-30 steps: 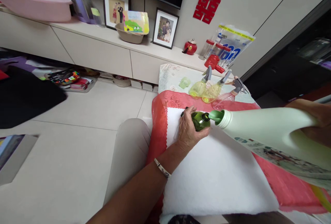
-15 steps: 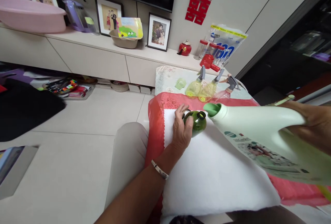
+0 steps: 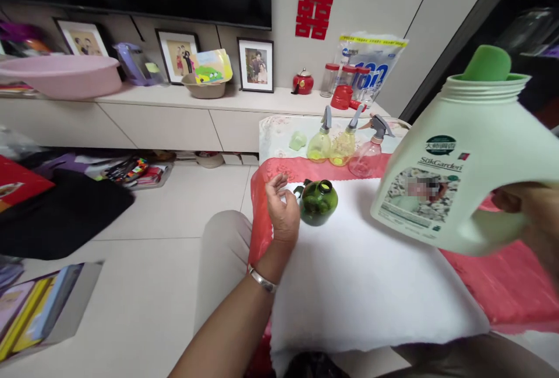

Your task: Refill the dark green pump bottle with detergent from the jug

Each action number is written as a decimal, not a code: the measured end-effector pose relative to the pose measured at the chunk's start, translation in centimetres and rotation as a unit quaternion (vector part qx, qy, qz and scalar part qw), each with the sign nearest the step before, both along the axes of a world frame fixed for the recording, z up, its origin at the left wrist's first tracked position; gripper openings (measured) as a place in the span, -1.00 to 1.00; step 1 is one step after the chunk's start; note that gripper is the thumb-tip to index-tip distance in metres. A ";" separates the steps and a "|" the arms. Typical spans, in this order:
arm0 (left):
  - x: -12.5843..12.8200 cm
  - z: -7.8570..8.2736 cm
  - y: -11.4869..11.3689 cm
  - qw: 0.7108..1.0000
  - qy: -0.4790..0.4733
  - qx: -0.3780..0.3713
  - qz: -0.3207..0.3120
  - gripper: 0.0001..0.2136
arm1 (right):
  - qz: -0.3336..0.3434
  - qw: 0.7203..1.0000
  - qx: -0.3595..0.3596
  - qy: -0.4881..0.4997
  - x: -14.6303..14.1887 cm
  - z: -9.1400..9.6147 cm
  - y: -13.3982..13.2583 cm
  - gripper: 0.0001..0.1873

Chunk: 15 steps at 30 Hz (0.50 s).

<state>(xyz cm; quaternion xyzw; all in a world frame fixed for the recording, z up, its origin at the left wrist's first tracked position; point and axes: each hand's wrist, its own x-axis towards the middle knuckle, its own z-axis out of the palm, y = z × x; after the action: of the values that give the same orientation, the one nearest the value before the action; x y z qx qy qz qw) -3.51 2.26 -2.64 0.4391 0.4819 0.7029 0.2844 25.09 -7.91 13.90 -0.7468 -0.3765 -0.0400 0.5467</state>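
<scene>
A small round dark green bottle [image 3: 318, 202] stands uncapped on a white cloth [image 3: 362, 273] over a red table cover [image 3: 515, 285]. My left hand [image 3: 282, 212] hovers just left of the bottle, fingers loosely curled and apart, holding nothing. My right hand [image 3: 530, 221] grips the handle of a large pale green detergent jug [image 3: 463, 156], raised upright at the right, its open green spout pointing up.
Three spray bottles [image 3: 345, 145] and a pale green cap [image 3: 297, 140] stand at the table's far end. Behind is a low cabinet [image 3: 166, 122] with photo frames, a pink basin [image 3: 65, 75], jars and a red pot. Books and a black mat lie on the tiled floor at left.
The jug has swung up from pouring tilt at the green bottle's mouth to upright. My left hand has let go of the green bottle and drawn slightly left.
</scene>
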 end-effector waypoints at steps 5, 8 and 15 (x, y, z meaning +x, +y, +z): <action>-0.1 0.1 -0.5 0.998 0.070 -0.008 0.000 -0.61 | 0.023 0.990 0.110 0.080 0.0 -3.8 1.6 -0.67; -0.1 0.0 -0.5 0.995 0.092 -0.025 -0.010 -0.63 | 0.019 0.989 0.115 0.095 1.0 -6.6 2.5 -0.67; -0.2 -0.9 0.1 0.991 0.121 -0.044 -0.024 -0.67 | 0.001 0.992 0.072 0.107 1.1 -9.2 2.7 -0.55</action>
<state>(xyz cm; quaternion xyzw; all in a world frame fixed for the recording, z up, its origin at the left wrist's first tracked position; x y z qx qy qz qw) -3.72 2.40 -3.55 0.5192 0.5327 0.6157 0.2599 26.19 -5.23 4.75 -0.7048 -0.3127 0.0138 0.6366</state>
